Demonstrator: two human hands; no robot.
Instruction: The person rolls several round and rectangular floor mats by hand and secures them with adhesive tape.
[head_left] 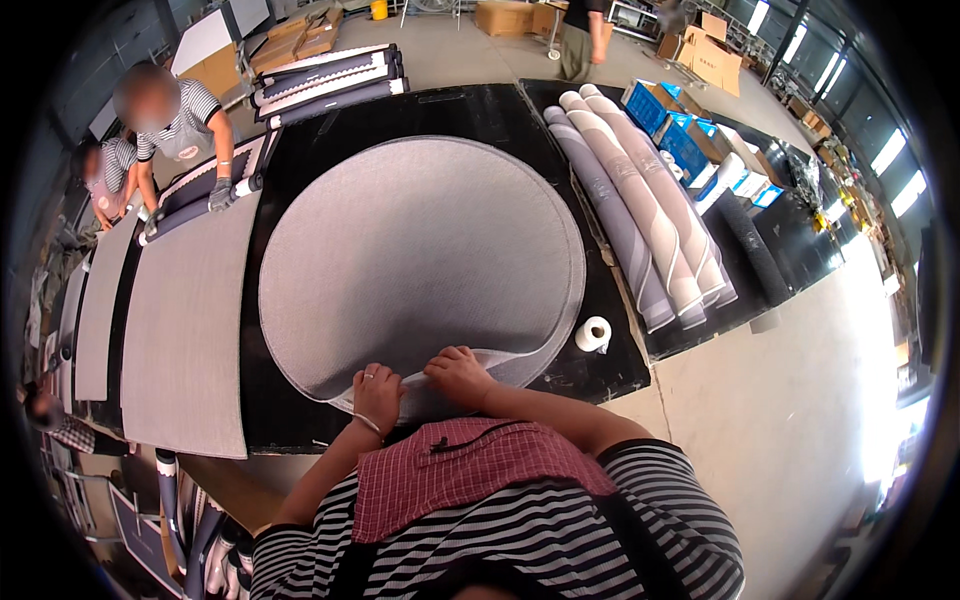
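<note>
A large round grey rug [420, 260] lies flat on a black table [500, 115]. Its near edge is folded up over itself. My left hand [378, 392] grips that folded near edge, with a ring on one finger. My right hand [458, 372] presses on the same fold just to the right. Both hands sit at the near rim of the rug, close together.
A white tape roll [594, 334] stands by the rug's right edge. Several rolled rugs [650, 220] lie to the right, with blue crates [668, 125] beyond. On the left, a flat grey rectangular rug [190, 320] lies where another person [175, 120] rolls a mat. A third person [580, 35] stands far back.
</note>
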